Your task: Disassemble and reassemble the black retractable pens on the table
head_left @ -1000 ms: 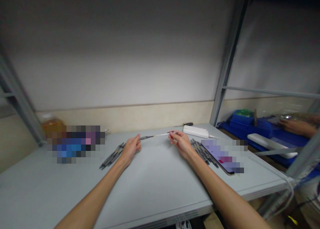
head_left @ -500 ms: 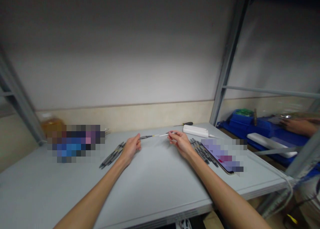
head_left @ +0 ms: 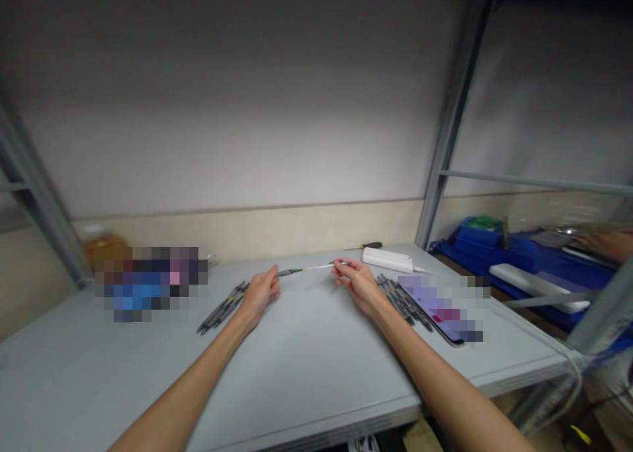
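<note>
My left hand (head_left: 260,294) is closed round the dark barrel of a pen (head_left: 289,272), held just above the grey table (head_left: 306,360). A thin white refill (head_left: 319,267) sticks out of the barrel toward the right, and my right hand (head_left: 357,282) pinches its far end. The two hands are about a hand's width apart. A bunch of dark pens (head_left: 222,307) lies on the table just left of my left hand. Another pile of dark pens (head_left: 398,297) lies just right of my right hand.
A white oblong device (head_left: 388,259) and a black-handled screwdriver (head_left: 368,245) lie at the back right. A pixelated patch (head_left: 148,281) sits at the back left, another (head_left: 440,304) on the right. Beyond a metal post (head_left: 452,109), another person's hand (head_left: 606,241) is over a blue bench (head_left: 519,254).
My hands and the pen have hardly moved. The other person's hand at the far right has drawn back toward the right edge.
</note>
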Tool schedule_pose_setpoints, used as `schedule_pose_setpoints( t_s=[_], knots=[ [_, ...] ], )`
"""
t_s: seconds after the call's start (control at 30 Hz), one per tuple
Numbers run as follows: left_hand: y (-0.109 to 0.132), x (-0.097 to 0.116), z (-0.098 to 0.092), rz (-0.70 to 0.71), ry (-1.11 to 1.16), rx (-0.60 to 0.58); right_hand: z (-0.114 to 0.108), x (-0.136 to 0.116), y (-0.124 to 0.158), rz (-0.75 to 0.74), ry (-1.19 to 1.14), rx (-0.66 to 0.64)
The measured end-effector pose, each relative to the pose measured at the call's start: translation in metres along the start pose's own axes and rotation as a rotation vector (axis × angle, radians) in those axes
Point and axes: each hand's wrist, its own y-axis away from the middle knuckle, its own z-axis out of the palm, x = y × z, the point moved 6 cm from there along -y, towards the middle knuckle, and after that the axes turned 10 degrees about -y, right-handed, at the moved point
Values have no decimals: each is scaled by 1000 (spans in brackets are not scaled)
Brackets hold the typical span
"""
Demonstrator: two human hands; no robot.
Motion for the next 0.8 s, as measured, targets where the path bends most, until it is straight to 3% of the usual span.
schedule_pose_setpoints(
  t_s=[0.57,0.8],
  knots=[
    [0,-1,1,-2,18,-5,-1,1,0,0,-2,5],
    [5,0,12,-26,47,-99,6,7,2,70,25,-112]
  ],
)
